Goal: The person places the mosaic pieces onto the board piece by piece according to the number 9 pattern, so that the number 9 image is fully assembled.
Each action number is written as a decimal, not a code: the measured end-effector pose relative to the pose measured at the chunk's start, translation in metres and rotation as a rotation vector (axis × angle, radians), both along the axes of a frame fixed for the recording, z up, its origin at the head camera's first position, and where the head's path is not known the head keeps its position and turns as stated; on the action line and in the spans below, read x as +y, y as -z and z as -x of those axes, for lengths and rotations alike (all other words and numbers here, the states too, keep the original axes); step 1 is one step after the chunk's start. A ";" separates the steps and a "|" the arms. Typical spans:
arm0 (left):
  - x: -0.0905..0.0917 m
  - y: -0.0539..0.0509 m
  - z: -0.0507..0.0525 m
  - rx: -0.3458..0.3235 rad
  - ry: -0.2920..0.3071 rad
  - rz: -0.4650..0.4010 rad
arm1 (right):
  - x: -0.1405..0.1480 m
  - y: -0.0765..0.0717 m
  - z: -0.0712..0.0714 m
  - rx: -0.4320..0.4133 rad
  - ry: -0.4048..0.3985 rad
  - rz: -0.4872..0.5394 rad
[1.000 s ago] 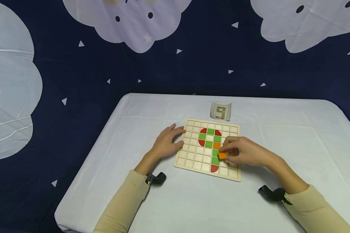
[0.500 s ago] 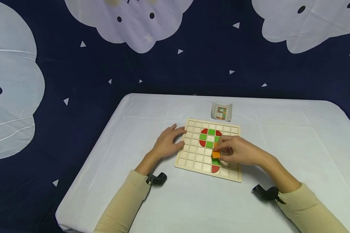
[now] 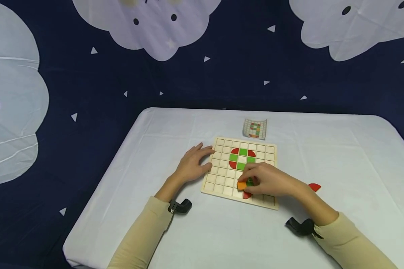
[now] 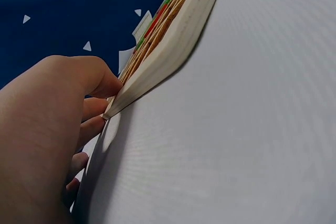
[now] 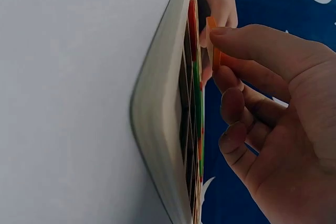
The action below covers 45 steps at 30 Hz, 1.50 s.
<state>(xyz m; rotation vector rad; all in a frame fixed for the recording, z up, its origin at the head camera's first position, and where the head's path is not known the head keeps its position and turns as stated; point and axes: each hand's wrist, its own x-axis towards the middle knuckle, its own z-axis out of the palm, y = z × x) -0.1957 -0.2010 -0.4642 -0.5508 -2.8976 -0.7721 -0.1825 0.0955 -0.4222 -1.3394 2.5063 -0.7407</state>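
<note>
My right hand (image 3: 271, 179) pinches an orange square tile (image 3: 241, 185) between thumb and fingers, over the lower middle of a wooden grid board (image 3: 220, 179). In the right wrist view the tile (image 5: 212, 45) appears edge-on, held just above the board. Red rounded tiles (image 3: 233, 164) and green square tiles (image 3: 243, 152) form a ring in the upper grid. A red rounded tile (image 3: 247, 195) lies lower down, partly covered by my right hand, as is a green one. My left hand (image 3: 193, 164) rests on the table, its fingertips touching the board's left edge.
Behind the board lies a curled paper card (image 3: 254, 129) printed with a coloured grid pattern. A loose red rounded tile (image 3: 314, 186) sits on the white tablecloth (image 3: 175, 127) beyond my right forearm. A dark cloud-patterned cloth (image 3: 188, 82) hangs behind the table.
My right hand has moved left and slightly toward me across the board, carrying the orange tile. The loose red tile at right has come into sight. My left hand stays in place.
</note>
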 end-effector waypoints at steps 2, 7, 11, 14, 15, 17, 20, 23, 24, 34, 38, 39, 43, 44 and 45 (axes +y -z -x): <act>0.000 0.000 0.000 -0.001 -0.001 -0.004 | -0.001 -0.001 -0.002 -0.006 -0.001 -0.008; 0.002 0.001 0.000 -0.006 0.001 -0.003 | -0.003 -0.001 -0.005 -0.001 0.002 -0.039; 0.003 0.001 0.000 -0.015 -0.007 0.004 | -0.004 0.001 -0.007 0.009 -0.003 -0.063; 0.003 0.001 -0.001 -0.013 -0.009 0.001 | -0.005 0.002 -0.008 0.011 -0.010 -0.071; 0.003 0.001 -0.001 -0.009 -0.008 0.001 | -0.006 0.002 -0.009 0.011 -0.011 -0.072; 0.002 0.001 -0.001 -0.007 -0.007 0.005 | -0.007 0.003 -0.009 0.013 -0.016 -0.069; 0.002 0.000 0.000 -0.005 -0.008 0.011 | -0.008 0.003 -0.010 0.015 -0.019 -0.065; 0.002 0.000 0.000 -0.007 -0.009 0.012 | -0.008 0.003 -0.011 0.023 -0.018 -0.070; 0.002 0.001 0.001 -0.008 -0.009 0.012 | -0.009 0.004 -0.011 0.026 -0.018 -0.070; 0.001 0.003 0.001 -0.015 -0.015 0.004 | -0.014 0.007 -0.013 0.036 -0.014 -0.064; 0.001 0.003 0.001 -0.015 -0.014 0.005 | -0.014 0.006 -0.013 0.048 0.003 -0.079; 0.001 0.002 0.001 -0.014 -0.013 0.003 | -0.014 0.005 -0.013 0.050 0.005 -0.077; 0.000 0.002 0.001 -0.018 -0.015 0.002 | -0.014 0.005 -0.013 0.061 0.002 -0.069; 0.000 0.001 0.001 -0.018 -0.015 0.002 | -0.014 0.005 -0.014 0.063 0.001 -0.064; 0.000 0.001 0.001 -0.018 -0.013 0.000 | -0.014 0.006 -0.014 0.064 -0.001 -0.059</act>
